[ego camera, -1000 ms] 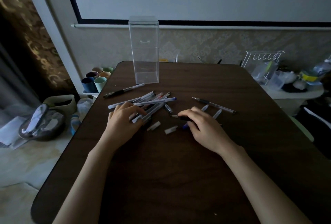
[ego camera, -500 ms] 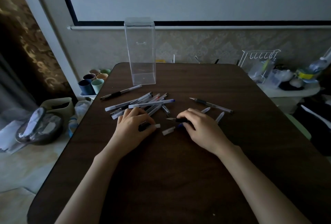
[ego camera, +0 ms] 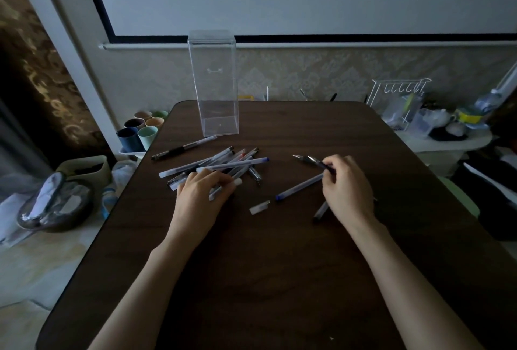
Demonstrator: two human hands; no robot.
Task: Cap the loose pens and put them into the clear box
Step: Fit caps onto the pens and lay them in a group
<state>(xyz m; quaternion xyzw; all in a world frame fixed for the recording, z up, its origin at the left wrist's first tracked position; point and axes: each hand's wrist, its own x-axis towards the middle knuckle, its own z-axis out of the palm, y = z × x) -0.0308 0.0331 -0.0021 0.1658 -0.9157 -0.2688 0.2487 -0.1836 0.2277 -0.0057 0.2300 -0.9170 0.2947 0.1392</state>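
Note:
A tall clear box point(ego camera: 214, 83) stands open-topped at the table's far side. Several pens lie in a pile point(ego camera: 223, 163) in front of it. My left hand point(ego camera: 204, 193) rests on the pile's near edge, fingers closed over a pale pen cap point(ego camera: 237, 181) whose end pokes out. My right hand point(ego camera: 347, 190) grips a dark uncapped pen point(ego camera: 312, 160), its tip pointing left just above the table. A blue-tipped pen point(ego camera: 299, 187) lies beside that hand. Another pen point(ego camera: 320, 211) lies partly under it. One loose clear cap point(ego camera: 259, 207) lies between my hands.
A black-grip pen point(ego camera: 183, 148) lies apart, left of the box. The dark wooden table point(ego camera: 265, 279) has rounded corners. Coloured cups point(ego camera: 141, 132) stand off its left edge, and a white side table with a wire rack point(ego camera: 397, 100) and clutter sits off the right.
My right hand has lifted the dark pen and moved right and farther from me. My left hand closed on the cap and slid back onto the pile.

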